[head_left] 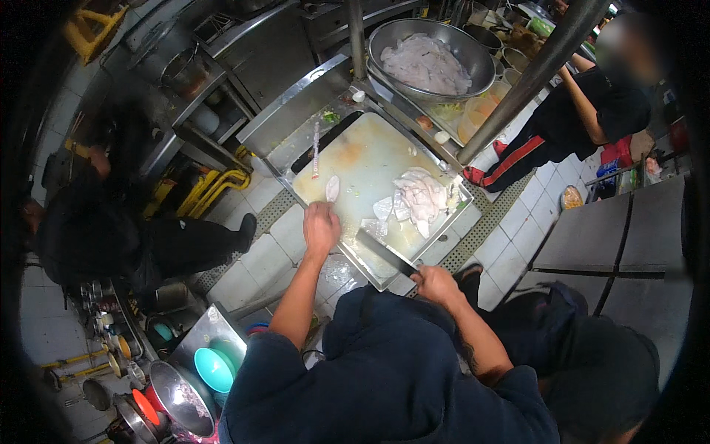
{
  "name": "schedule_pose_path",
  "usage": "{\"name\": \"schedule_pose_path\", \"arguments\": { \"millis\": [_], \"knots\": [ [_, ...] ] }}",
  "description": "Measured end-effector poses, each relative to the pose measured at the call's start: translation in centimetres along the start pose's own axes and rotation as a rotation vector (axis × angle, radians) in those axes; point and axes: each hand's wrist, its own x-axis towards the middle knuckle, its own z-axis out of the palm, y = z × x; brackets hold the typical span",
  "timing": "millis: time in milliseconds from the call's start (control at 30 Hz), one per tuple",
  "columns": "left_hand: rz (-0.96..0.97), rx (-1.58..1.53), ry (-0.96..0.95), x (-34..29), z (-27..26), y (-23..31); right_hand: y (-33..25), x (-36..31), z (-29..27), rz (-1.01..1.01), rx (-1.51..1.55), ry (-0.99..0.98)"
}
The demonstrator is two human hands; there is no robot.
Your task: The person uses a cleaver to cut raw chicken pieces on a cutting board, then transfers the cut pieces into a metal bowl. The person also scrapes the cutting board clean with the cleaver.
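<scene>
One long knife (392,257) gripped in the right hand (436,285), just below the frame's centre.
See the left hand (322,228) close to a lone pale piece (333,189), left of centre; cannot tell whether pinching it. Find the pale slices (420,198) heaped right of centre on the cutting board (370,144). Best, by the look of it: lay the piece flat, curl the left fingers clear, draw the knife in one even stroke, and beware slipping on the shiny, seemingly wet surface.
</scene>
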Motion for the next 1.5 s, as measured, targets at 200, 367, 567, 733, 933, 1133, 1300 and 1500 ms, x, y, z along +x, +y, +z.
{"name": "schedule_pose_path", "arguments": {
  "millis": [200, 367, 567, 733, 933, 1133, 1300, 1500],
  "knots": [
    [-0.019, 0.055, -0.031, 5.0, 1.0, -2.3, 0.6, 4.0, -1.6, 0.189, 0.143, 0.237],
    [0.011, 0.259, -0.223, 6.5, 1.7, 0.5, 1.6, 4.4, -1.0, 0.227, 0.152, 0.278],
    [-0.163, 0.486, -0.369, 7.9, 3.1, 1.5, 0.9, 4.0, -1.5, 0.232, 0.153, 0.265],
    [0.051, 0.09, -0.4, 8.5, 3.1, 3.2, 1.7, 3.8, -0.8, 0.232, 0.202, 0.308],
    [0.718, -0.108, -0.467, 3.7, 2.7, 3.2, 1.2, 2.9, -1.4, 0.208, 0.28, 0.339],
    [0.626, -0.017, -0.379, -1.0, 1.2, 2.7, -0.1, 2.1, 0.0, 0.201, 0.279, 0.338],
    [0.54, 0.037, -0.482, -5.1, 1.0, 4.9, -3.5, 1.5, 0.8, 0.023, 0.132, 0.287],
    [0.502, 0.051, -0.342, -6.9, 1.9, 4.5, -2.7, 2.5, -1.1, 0.003, -0.039, 0.14]
  ]
}}
